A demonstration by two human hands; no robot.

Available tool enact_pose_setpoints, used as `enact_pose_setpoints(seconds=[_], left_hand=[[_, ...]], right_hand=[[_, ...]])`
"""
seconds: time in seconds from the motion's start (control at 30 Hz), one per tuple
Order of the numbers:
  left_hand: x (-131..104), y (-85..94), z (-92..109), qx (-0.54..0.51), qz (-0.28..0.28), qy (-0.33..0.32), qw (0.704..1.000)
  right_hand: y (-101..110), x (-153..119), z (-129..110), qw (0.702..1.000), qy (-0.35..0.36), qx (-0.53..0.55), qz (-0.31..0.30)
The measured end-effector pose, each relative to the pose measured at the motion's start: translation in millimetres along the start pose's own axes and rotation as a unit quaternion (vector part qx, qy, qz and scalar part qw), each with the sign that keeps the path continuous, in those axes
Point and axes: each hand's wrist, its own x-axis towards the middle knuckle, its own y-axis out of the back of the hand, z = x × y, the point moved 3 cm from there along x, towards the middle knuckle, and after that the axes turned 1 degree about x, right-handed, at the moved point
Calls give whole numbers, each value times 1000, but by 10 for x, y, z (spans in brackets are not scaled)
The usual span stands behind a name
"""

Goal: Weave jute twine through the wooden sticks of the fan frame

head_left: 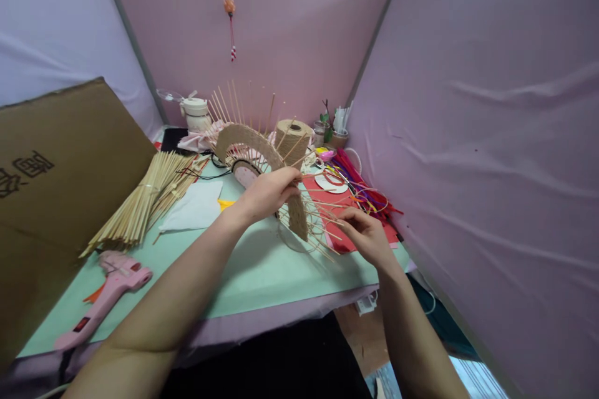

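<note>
A curved band wrapped in tan twine (243,134) stands tilted over the table, with thin wooden sticks fanning out from its outer edge. My left hand (274,192) is closed on this band near its right side. At the lower right of the fan, my right hand (362,230) pinches the end of one thin stick (334,221) between thumb and fingers. Inside the band sits a round pinkish disc (246,173) with a dark rim, partly hidden by my left hand. Thin loops of strand show among the lower sticks.
A bundle of sticks (135,206), a white pouch (191,206) and a pink glue gun (107,293) lie left, beside a cardboard sheet (60,187). Behind stand a twine spool (292,137) and white bottle (196,113). Red sheets (344,243) and colourful pipe cleaners (355,181) lie right.
</note>
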Motion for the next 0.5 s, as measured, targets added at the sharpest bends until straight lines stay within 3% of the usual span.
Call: enact_pose_setpoints(seconds=[0.17,0.33,0.5], left_hand=[[-4,-1,2,3,3,-5,1000],[-4,0,2,3,3,-3,1000],[-7,2,-4,10,3,-6,1000]], right_hand=[[148,-170,-266,998,42,-45,2],[77,-276,-507,988,107,-114,12],[73,-272,-488,986,94,-135,-10]])
